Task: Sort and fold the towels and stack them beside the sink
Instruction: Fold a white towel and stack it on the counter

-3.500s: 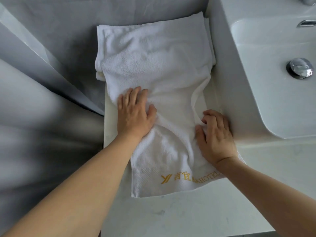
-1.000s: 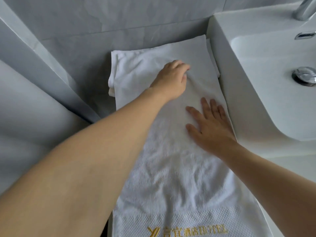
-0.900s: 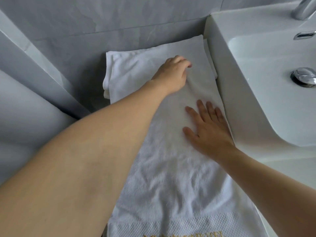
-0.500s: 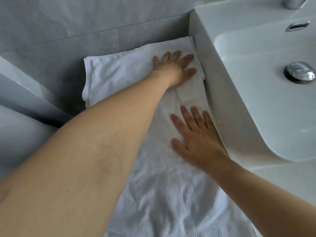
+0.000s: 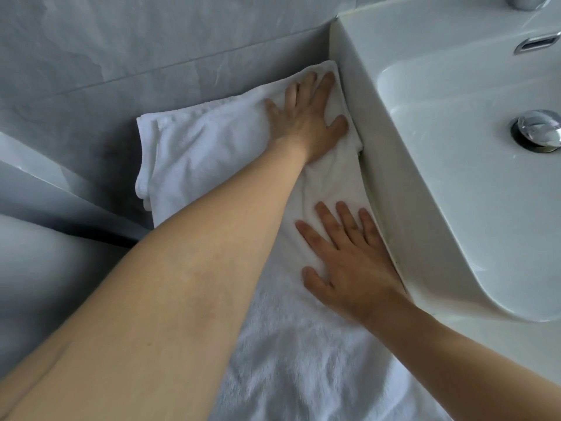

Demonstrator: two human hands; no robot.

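A white towel (image 5: 200, 150) lies stretched along the counter to the left of the white sink (image 5: 431, 183), its far end against the grey tiled wall. More folded white towel edges show beneath it at the left (image 5: 142, 189). My left hand (image 5: 306, 117) presses flat on the towel's far right corner, fingers spread, close to the sink's side. My right hand (image 5: 349, 262) lies flat on the towel nearer to me, its outer edge against the sink wall. My left forearm hides much of the towel's middle.
The sink basin has a chrome drain plug (image 5: 538, 130) and an overflow slot (image 5: 537, 44). A grey tiled wall (image 5: 151, 56) closes off the back. A grey ledge (image 5: 45, 183) runs diagonally at the left.
My left hand has slid to the towel's far right corner and gone from curled to flat with fingers spread. My right hand has stayed flat by the sink. The view has shifted left and closer.
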